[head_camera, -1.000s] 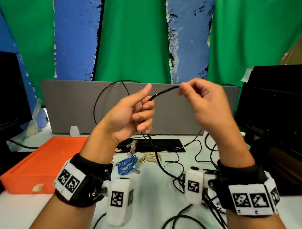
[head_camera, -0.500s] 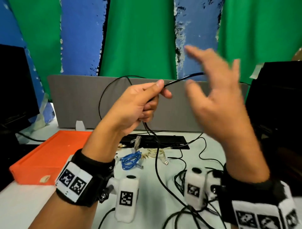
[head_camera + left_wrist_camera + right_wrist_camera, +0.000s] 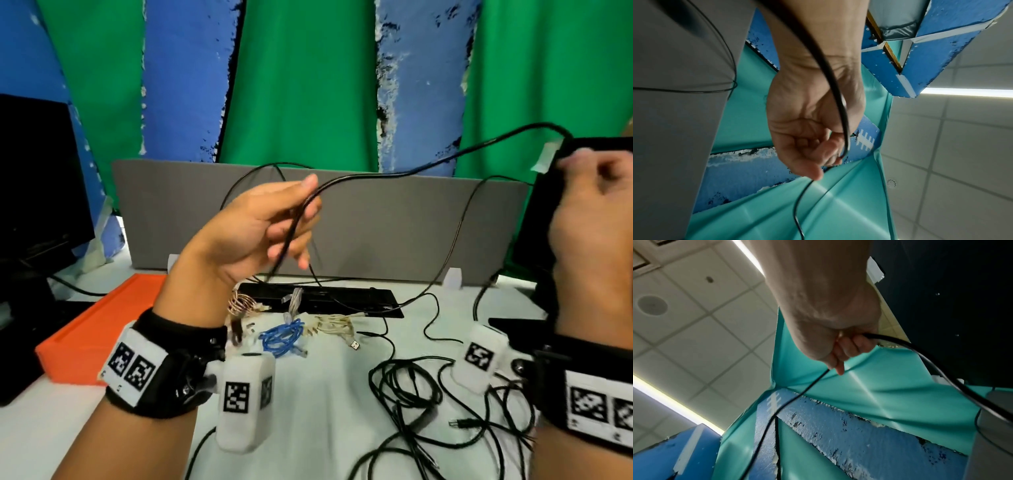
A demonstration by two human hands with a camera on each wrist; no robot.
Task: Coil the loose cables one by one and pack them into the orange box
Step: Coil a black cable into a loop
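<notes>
Pulled rightward, my right hand [image 3: 596, 205] now grips the black cable [image 3: 394, 174] near the frame edge, blurred; my left hand [image 3: 260, 226] pinches it mid-air above the counter [image 3: 325, 394], orange box [image 3: 96, 329] left.

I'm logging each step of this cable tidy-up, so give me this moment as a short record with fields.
left hand: left hand raised, fingers loosely curled round the black cable
right hand: right hand grips the same cable, off to the right
cable between hands: a sagging span in the air
orange box: on the table's left; no cable visible inside
still on table: blue cable bundled, tangle of black cables
</notes>
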